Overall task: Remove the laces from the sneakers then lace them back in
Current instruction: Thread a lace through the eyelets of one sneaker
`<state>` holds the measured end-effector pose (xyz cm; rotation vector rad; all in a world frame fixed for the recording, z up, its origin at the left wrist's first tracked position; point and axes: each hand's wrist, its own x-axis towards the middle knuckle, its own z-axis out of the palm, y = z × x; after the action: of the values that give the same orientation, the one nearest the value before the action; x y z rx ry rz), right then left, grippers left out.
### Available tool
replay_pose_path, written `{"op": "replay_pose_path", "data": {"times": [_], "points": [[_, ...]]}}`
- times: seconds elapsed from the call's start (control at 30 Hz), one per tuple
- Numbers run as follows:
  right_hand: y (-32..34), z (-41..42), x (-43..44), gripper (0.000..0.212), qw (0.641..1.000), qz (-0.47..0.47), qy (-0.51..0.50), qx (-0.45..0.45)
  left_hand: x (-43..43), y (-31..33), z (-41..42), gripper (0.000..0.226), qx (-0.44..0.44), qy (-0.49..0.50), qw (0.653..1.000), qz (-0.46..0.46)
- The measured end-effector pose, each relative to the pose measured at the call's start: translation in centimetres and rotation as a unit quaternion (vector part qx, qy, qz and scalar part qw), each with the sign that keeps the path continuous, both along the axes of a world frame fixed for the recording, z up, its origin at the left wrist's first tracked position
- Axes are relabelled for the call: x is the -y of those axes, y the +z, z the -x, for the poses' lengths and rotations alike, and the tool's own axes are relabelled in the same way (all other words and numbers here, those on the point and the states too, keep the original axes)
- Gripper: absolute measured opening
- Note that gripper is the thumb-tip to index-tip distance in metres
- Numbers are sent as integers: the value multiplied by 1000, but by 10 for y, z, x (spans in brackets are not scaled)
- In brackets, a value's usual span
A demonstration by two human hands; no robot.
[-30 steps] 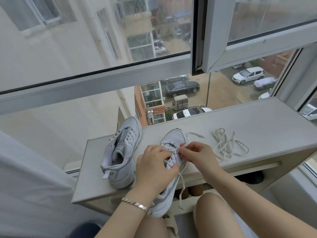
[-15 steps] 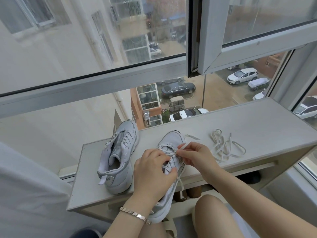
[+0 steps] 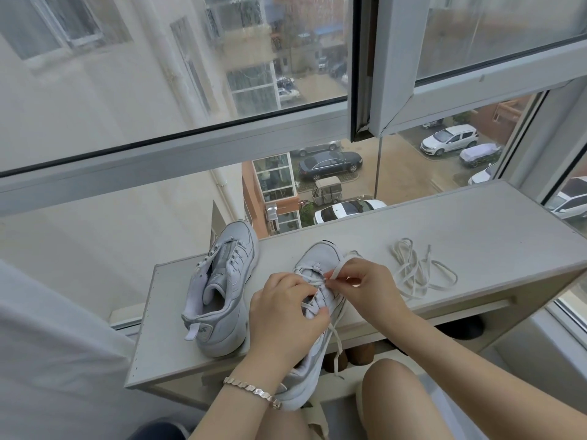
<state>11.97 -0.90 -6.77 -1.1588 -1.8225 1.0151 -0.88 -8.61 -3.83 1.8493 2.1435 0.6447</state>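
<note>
Surface: pale shelf (image 3: pixel 476 236) under the window.
Left hand (image 3: pixel 286 315): clamped on the near sneaker (image 3: pixel 317 312), toe pointing away.
Right hand (image 3: pixel 365 287): pinching its lace (image 3: pixel 341 265) — probably at an eyelet.
Beyond: unlaced sneaker (image 3: pixel 222 290) left — loose lace (image 3: pixel 416 271) right.

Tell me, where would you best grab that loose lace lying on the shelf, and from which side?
Take the loose lace at one of its free ends, probably the one poking up at the far side of the heap. Come straight down from above with the fingers of the right hand, which is nearer. The lace lies flat in tangled loops on the shelf, so pinching the middle would likely drag the whole knot.
</note>
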Motion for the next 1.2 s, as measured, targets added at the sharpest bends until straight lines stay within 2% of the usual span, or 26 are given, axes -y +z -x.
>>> {"op": "replay_pose_path", "data": {"times": [0.1,0.23,0.33,0.43,0.53,0.63,0.83,0.97,1.1,1.2], "points": [[-2,-1,0,13,996,-83,14,-20,-1,1,0,48,-4,-1,1000,9],[3,9,3,24,997,-61,41,-22,-2,1,1,34,-10,-4,1000,14],[5,17,1,25,999,18,16,-26,-3,2,1,31,-10,0,1000,21],[6,11,-1,26,978,147,-10,-148,-3,3,1,47,-4,2,1000,26],[8,4,3,23,952,215,-25,-215,-3,3,1,46,-6,2,1000,24],[9,2,6,20,942,242,-32,-228,-2,3,1,31,-16,-2,1000,12],[8,0,2,16,926,290,-30,-240,-1,3,0,47,-12,-6,1000,13],[9,1,1,17,927,290,-34,-235,0,1,1,35,-11,-6,1000,5],[10,3,0,17,930,288,-33,-224,0,2,0,41,-9,-4,1000,2],[11,4,1,18,932,284,-35,-224,0,1,0,31,-15,-6,1000,0]]}}
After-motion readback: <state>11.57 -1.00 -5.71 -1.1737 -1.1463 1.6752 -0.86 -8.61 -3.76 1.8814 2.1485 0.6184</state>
